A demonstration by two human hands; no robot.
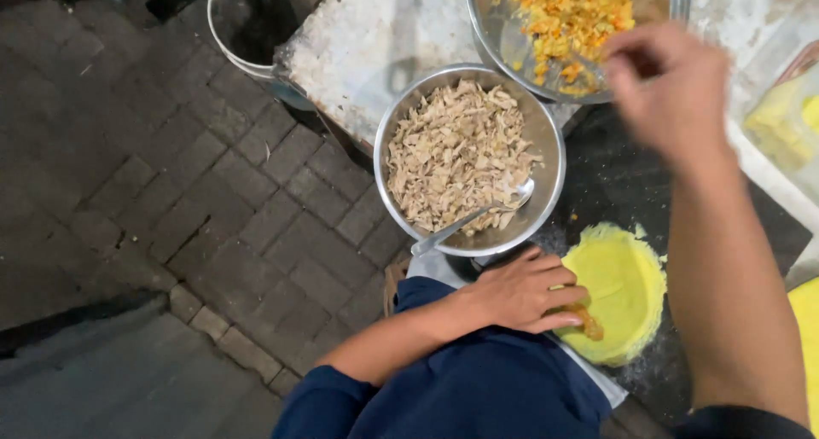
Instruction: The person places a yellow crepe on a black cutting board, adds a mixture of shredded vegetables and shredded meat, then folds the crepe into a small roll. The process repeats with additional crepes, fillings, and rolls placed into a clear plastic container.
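Dark blue cloth of the person's sleeve and lap [478, 388] fills the bottom of the head view, and from it the left hand [520, 292] lies flat, fingers held close together and stretched out, their tips pressing on the near edge of a round yellow dough sheet [627, 285]. Just under those fingertips sits a small orange-brown dab of filling [587, 324], touching the dough. That sheet lies on a dark worktop [614, 179] dusted with pale flour.

Behind the left knuckles, just beyond them, stands a steel bowl [546, 140] heaped with pale shredded meat [456, 153]; a metal spoon [478, 217] leans in it, handle pointing toward the left wrist. Farther back, a second steel bowl [486, 29] holds chopped orange and yellow vegetable mix [567, 12]. The right hand [674, 93] hangs over the rim of that bowl, blurred with motion; its fingers look curled and bunched, the tips drawn toward the thumb, but whether they pinch anything cannot be told.

Beyond the right hand's outer side lies a clear bag [781, 119] of yellow sheets, and another yellow sheet [806, 345] shows at the frame edge, well apart from the fingers. A worn whitish board [358, 46] lies under the bowls, a pail [247, 21] stands behind it, and grey paving bricks [153, 166] spread off past the left elbow.
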